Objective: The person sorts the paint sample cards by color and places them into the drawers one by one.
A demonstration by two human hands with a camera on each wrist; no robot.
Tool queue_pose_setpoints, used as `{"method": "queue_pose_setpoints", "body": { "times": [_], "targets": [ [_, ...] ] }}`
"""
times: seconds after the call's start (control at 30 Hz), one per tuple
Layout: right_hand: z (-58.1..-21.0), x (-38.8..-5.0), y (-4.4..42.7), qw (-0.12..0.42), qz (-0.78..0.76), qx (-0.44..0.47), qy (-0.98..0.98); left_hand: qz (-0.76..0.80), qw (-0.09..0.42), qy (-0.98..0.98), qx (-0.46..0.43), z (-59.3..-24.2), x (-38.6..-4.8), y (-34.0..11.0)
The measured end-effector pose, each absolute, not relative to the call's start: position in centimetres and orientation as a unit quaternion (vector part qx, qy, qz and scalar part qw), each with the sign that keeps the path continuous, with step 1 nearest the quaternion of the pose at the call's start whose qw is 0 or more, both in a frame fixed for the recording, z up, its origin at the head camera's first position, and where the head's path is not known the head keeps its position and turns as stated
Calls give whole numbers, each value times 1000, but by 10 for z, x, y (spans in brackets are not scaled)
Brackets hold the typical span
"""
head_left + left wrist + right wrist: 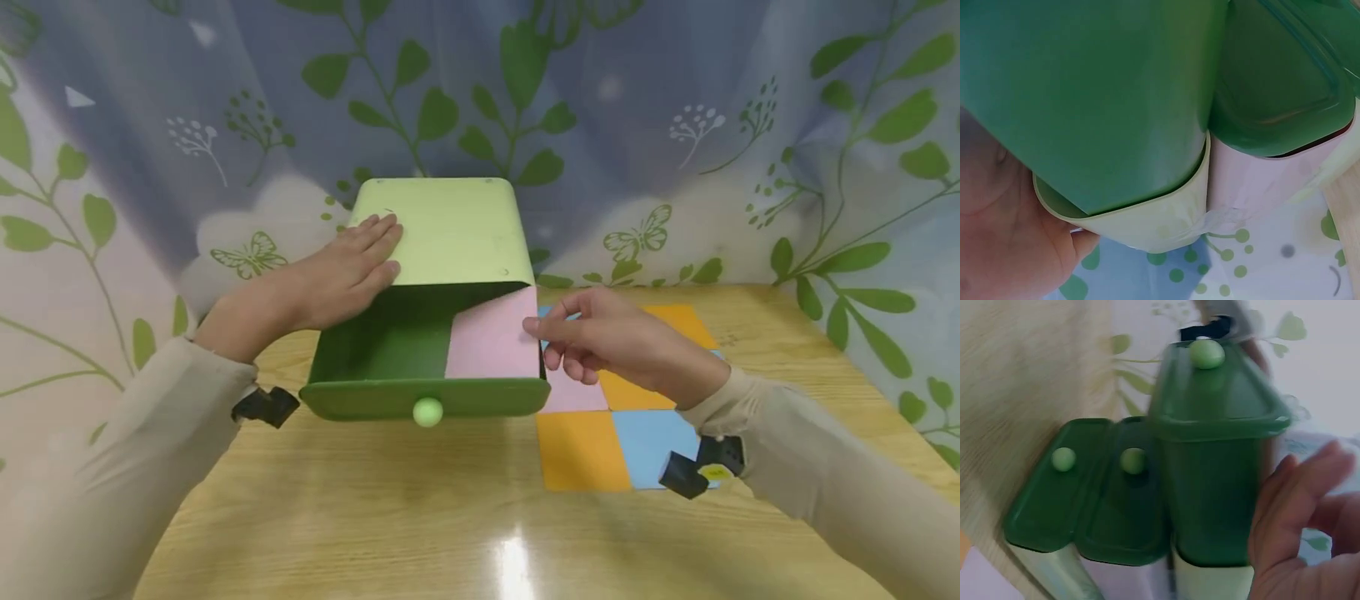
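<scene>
A stacked drawer unit with a pale green top [442,237] stands on the table. Its green top drawer [367,400] is pulled out and has a round light-green knob [427,412]. A pink square sheet [495,337] lies inside at the drawer's right side. My left hand [345,271] rests flat on the unit's top, near its left edge. Beside the drawer's right wall is my right hand [611,337], fingers loosely bent and thumb tip at the pink sheet's edge. In the right wrist view, nothing shows between the fingers of this blurred hand.
Orange, blue and pink squares lie together on the wooden table [360,508] to the right, among them an orange square [583,450] and a blue square [656,442]. Two lower drawers [1060,494] are closed. A leaf-patterned curtain [637,150] hangs behind.
</scene>
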State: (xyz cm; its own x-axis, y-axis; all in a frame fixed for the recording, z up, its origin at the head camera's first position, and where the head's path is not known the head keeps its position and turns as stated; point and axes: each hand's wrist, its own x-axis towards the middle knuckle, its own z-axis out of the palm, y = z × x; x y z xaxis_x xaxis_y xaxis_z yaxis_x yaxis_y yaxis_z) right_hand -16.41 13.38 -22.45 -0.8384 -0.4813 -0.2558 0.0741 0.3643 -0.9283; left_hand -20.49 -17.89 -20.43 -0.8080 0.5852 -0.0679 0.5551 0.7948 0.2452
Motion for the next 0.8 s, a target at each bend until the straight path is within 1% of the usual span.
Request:
{"method": "queue_pose_setpoints", "body": {
  "times": [0.07,0.2,0.3,0.4,0.57,0.8],
  "targets": [
    [-226,-165,131,248,-530,-145,798,109,73,945,300,-205,-205,-178],
    [-225,-165,136,215,-521,-161,810,106,67,945,303,-206,-206,-177],
    [-224,-168,147,191,-527,-153,814,102,64,945,305,-205,-206,-177],
    [-227,-173,160,178,-523,-136,823,101,66,945,303,-203,-205,-176],
    [-235,-181,175,177,-515,-116,831,102,69,946,300,-202,-204,-177],
    [-248,-190,183,185,-501,-99,840,106,72,946,296,-204,-205,-179]
  ]
}}
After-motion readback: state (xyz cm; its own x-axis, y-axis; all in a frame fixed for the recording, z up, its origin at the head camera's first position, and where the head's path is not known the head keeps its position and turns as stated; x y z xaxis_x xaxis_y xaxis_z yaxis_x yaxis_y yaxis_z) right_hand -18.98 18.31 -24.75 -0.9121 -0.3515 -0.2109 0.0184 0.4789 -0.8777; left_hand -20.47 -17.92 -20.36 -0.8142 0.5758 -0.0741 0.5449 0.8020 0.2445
